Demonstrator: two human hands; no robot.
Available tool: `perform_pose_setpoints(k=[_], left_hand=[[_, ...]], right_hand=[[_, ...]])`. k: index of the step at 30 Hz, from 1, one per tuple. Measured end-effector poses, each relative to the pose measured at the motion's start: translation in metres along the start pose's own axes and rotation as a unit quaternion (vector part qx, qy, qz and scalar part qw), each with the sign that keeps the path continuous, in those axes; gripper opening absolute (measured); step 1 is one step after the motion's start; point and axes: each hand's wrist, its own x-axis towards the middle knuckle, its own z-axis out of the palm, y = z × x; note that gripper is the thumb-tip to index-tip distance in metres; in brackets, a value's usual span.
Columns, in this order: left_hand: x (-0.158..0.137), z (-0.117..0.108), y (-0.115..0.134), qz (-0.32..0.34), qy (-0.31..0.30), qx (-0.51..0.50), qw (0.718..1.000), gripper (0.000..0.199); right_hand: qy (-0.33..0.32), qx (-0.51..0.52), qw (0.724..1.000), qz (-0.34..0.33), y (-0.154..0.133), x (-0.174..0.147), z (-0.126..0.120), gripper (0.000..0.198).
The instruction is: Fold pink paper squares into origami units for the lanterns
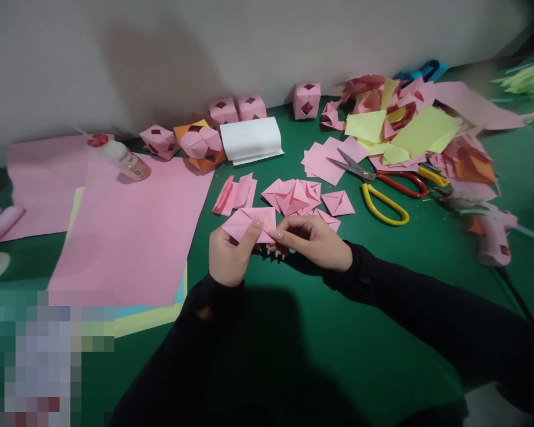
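Note:
A folded pink paper (243,220) is held between both hands over the green table. My left hand (229,256) grips its left side, thumb lying across the top. At its right corner, my right hand (314,242) pinches the edge between thumb and fingertips. Just beyond it sits a pile of folded pink pieces (293,196), with one more folded piece (338,203) to the right. Several creased pink strips (235,194) stand to the left of that pile. Further off, square pink sheets (323,160) lie under the blades of open scissors (385,178) with red and yellow handles.
Large pink sheets (133,237) cover the left, with a glue bottle (122,159) on them. Along the wall stand pink paper cubes (307,101) and a white paper stack (252,140). Paper scraps (409,127) heap at back right, near a pink glue gun (493,237).

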Motion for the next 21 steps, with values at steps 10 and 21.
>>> perform_pose_setpoints(k=[10, 21], left_hand=[[0.0032, -0.0025, -0.006, 0.013, -0.025, 0.004, 1.0, 0.027], [0.0017, 0.0011, -0.0016, -0.002, -0.02, -0.007, 1.0, 0.026]], right_hand=[[0.004, -0.006, 1.0, -0.009, 0.0014, -0.0002, 0.0001, 0.034], [0.003, -0.017, 1.0, -0.017, -0.0003, 0.0004, 0.0015, 0.039]])
